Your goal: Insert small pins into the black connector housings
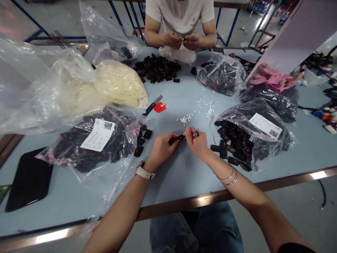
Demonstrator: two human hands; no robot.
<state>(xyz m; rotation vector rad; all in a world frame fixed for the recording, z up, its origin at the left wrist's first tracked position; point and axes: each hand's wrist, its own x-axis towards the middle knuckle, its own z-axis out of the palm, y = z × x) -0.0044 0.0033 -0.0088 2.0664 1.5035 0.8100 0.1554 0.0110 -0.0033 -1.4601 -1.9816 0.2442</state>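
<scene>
Above the blue-grey table, my left hand (pixel 163 147) pinches a small black plastic connector (pixel 180 137). Close against its right end are the fingertips of my right hand (pixel 197 142), closed too. A dark, partly shiny object (pixel 195 134) shows at the fingers of that hand; its kind is hard to make out. Just beyond both hands lies a small pile of tiny white pieces (pixel 183 120), with more white bits (pixel 210 111) scattered farther right. Loose black connectors (pixel 234 144) spill from a bag right of my hands, and a few black connectors (pixel 140 140) lie to the left.
A utility knife (pixel 152 106) lies beside a red piece (pixel 159 107). Labelled plastic bags (pixel 105 154) flank my arms. Farther left are a bag of cream-coloured strips (pixel 119 84) and a black tablet-like slab (pixel 30 179). Opposite, a person (pixel 181 21) handles small parts behind a black heap (pixel 158 68).
</scene>
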